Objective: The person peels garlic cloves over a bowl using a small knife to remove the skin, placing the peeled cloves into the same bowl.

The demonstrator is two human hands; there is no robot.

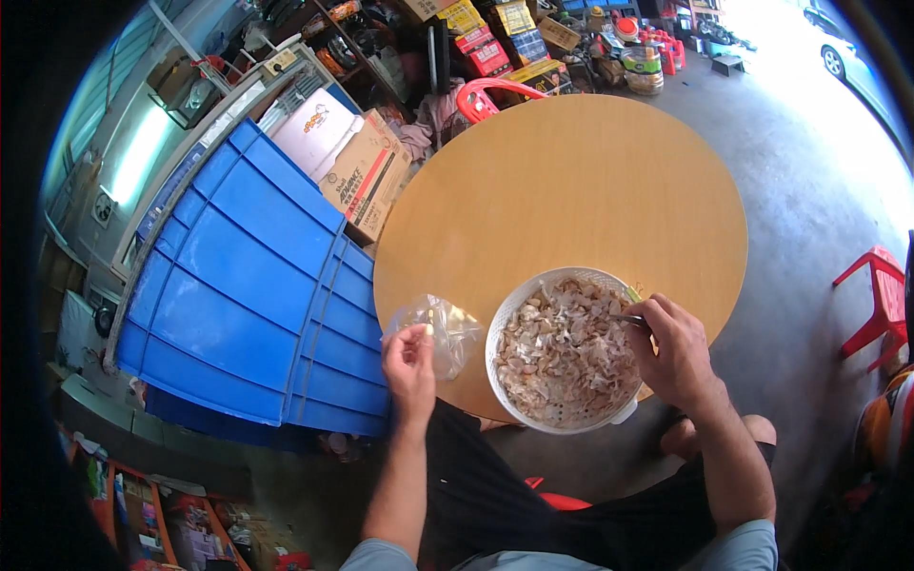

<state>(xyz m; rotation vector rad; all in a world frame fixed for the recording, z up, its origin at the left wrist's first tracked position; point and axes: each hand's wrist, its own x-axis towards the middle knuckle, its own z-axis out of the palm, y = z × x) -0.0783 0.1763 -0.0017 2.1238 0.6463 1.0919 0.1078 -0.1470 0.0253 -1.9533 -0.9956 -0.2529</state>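
My left hand pinches a small pale piece, seemingly a peeled garlic clove, at the near edge of a clear plastic bag with a few pale pieces in it. In my right hand is a small knife, its blade over the right side of a white plastic colander. The colander stands at the near edge of a round wooden table, filled with garlic cloves and papery garlic skins. A green item shows just behind the right hand, partly hidden.
Left of the table are a large blue plastic bin and a cardboard box. A red plastic chair touches the far side. On the right stands a red stool; cartons and jars crowd the back.
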